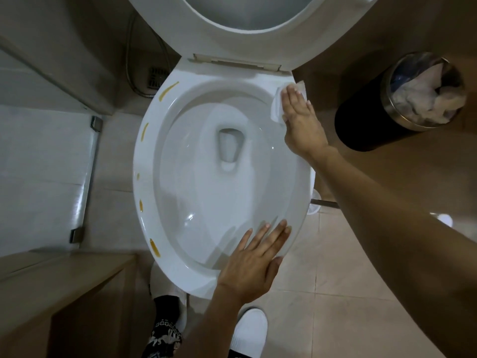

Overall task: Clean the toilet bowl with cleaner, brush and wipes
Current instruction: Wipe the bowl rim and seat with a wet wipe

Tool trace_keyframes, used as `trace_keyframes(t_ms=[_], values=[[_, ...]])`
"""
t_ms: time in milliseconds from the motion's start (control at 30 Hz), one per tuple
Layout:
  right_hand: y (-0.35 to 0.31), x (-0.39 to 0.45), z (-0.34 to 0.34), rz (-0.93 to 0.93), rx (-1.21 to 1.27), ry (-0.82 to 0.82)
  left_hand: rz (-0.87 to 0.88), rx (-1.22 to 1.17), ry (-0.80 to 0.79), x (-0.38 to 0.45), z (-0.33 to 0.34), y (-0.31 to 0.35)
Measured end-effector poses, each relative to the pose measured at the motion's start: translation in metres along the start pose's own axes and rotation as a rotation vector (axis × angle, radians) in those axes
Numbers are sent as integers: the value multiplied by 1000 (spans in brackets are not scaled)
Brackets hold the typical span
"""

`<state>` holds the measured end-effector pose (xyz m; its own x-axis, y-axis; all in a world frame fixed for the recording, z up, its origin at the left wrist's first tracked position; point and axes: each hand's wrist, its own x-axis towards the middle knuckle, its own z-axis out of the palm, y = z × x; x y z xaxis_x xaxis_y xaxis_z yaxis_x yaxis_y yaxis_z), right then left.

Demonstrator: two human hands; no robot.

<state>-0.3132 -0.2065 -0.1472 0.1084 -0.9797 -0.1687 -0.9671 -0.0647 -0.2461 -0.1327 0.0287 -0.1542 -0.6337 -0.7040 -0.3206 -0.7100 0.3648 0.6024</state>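
Observation:
A white toilet bowl (154, 140) fills the middle of the head view, with its seat and lid (284, 47) raised. Several yellow-brown streaks (169, 90) mark the left side of the rim. My right hand (300, 117) lies flat on a white wipe (277, 103), pressing it onto the rim at the far right, near the hinge. My left hand (254, 264) rests flat on the near right of the rim, fingers spread, with nothing in it. No brush head or cleaner bottle shows.
A black bin with a steel rim (366, 120), full of crumpled tissue, stands on the floor to the right. A metal hose (134, 73) hangs at the far left beside a floor drain (156, 77). A glass panel (46, 161) borders the left. White slippers (249, 329) stand near the bowl.

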Motion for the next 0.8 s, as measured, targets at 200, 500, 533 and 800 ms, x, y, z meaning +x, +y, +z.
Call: trace_keyframes(t_ms=[200,500,533,800], values=[[-11,25,-3,-36,-43,-22,3,-49,-8,0,-2,-1],[-5,12,6,-18,-13,29,-6,-35,-16,0,-2,1],[-7,15,7,-21,-15,36,-3,-38,-16,0,-2,0],[-18,34,10,-91,-2,45,-6,-55,-6,1,0,-2]])
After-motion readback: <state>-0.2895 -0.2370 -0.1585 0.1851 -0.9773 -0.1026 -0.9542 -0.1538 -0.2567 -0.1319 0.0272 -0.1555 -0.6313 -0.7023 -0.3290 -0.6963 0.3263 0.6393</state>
